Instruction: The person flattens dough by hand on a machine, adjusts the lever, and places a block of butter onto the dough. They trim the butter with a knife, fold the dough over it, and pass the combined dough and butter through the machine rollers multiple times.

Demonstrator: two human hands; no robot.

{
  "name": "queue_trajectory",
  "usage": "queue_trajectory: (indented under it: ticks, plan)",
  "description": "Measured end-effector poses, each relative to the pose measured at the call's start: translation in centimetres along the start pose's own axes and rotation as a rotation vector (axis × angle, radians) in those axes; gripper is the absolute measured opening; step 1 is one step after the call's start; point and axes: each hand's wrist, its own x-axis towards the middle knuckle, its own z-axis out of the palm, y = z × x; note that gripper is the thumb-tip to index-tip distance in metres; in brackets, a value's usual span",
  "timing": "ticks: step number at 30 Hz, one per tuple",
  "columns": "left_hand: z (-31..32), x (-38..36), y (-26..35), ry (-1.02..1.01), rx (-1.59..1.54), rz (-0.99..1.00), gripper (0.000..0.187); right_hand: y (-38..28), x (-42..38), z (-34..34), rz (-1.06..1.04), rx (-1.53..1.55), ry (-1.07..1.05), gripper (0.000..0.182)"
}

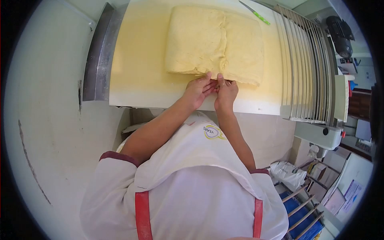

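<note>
The left hand (197,91) and right hand (226,93) sit side by side, both closed on the near edge of the dough (196,40), thumbs on top at its seam. From there the thick, folded slab spreads away beyond both hands on the worktop (136,60). Farther out, ahead and right of the right hand, lies a green-handled knife (258,15); well right stands a wire rack (302,68).

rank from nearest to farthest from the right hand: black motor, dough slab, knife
1. Dough slab, touching the right hand
2. Knife, beyond the slab, ahead to the right
3. Black motor, far off to the right
</note>
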Motion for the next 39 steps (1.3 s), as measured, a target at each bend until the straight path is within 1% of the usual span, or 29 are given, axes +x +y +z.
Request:
queue_trajectory:
  ticks: [3,5,6,8,11,12,14,15,17,18,21,23,26,27,30,33,35,36,39]
  plan:
    - [0.1,0.8,-0.9,0.141,-0.061,0.19,0.026,-0.8,-0.9,0.5,0.011,-0.026,0.035,0.029]
    - [-0.3,0.7,-1.2,0.179,-0.002,0.195,0.027,-0.8,-1.1,0.4,0.028,-0.054,0.035,0.027]
    - [-0.4,0.7,-1.2,0.196,0.03,0.197,0.028,-0.7,-1.3,0.4,0.071,-0.054,-0.021,0.028]
    - [-1.3,0.9,-1.1,0.147,0.049,0.178,0.027,-0.4,-1.5,0.4,0.151,-0.048,-0.127,0.03]
    - [-0.7,-0.3,0.3,0.074,0.064,0.102,0.025,0.0,-0.3,0.8,0.042,-0.026,-0.161,0.032]
    - [-0.5,-0.7,0.7,0.054,0.067,0.07,0.024,-0.1,-0.5,1.0,0.027,-0.023,-0.115,0.031]
    - [-0.4,-0.2,0.7,0.088,0.014,0.152,0.024,-0.2,-1.1,1.4,0.001,-0.024,-0.035,0.029]
    - [-0.5,0.0,0.6,0.107,-0.015,0.193,0.025,-0.1,-1.0,1.4,0.001,-0.034,-0.037,0.029]
    - [-1.0,0.0,0.1,0.181,0.035,0.205,0.026,0.0,-0.9,1.1,0.004,-0.059,-0.037,0.029]
    - [-1.2,0.0,0.0,0.216,0.063,0.213,0.027,-0.1,-1.0,1.1,0.037,-0.072,-0.065,0.028]
    - [-1.9,-0.3,0.1,0.2,0.097,0.232,0.03,0.0,-1.1,0.9,0.115,-0.079,-0.145,0.028]
    - [-2.0,-0.7,0.8,0.143,0.084,0.165,0.03,0.9,-0.3,0.9,0.141,-0.056,-0.211,0.029]
    - [-0.8,-2.0,2.1,0.126,0.102,0.095,0.03,1.4,-0.5,1.7,0.001,0.006,-0.158,0.028]
    - [-0.5,-2.1,2.4,0.132,0.111,0.078,0.03,1.4,-0.6,1.8,0.0,-0.018,-0.167,0.03]
    - [-1.0,-0.9,1.9,0.265,0.108,0.179,0.031,1.0,-0.9,1.3,0.021,-0.084,-0.189,0.035]
    - [-2.7,-0.5,1.3,0.275,0.213,0.217,0.033,0.6,-1.1,1.6,0.091,-0.105,-0.213,0.035]
    - [-3.5,-0.2,1.1,0.253,0.239,0.207,0.035,0.6,-1.4,2.1,0.149,-0.119,-0.241,0.034]
    - [-3.5,-0.5,1.5,0.241,0.253,0.203,0.036,0.8,-1.3,2.3,0.132,-0.1,-0.227,0.034]
    - [-3.2,-1.8,2.9,0.118,0.108,0.057,0.033,1.6,-1.1,3.0,0.072,-0.051,-0.198,0.032]
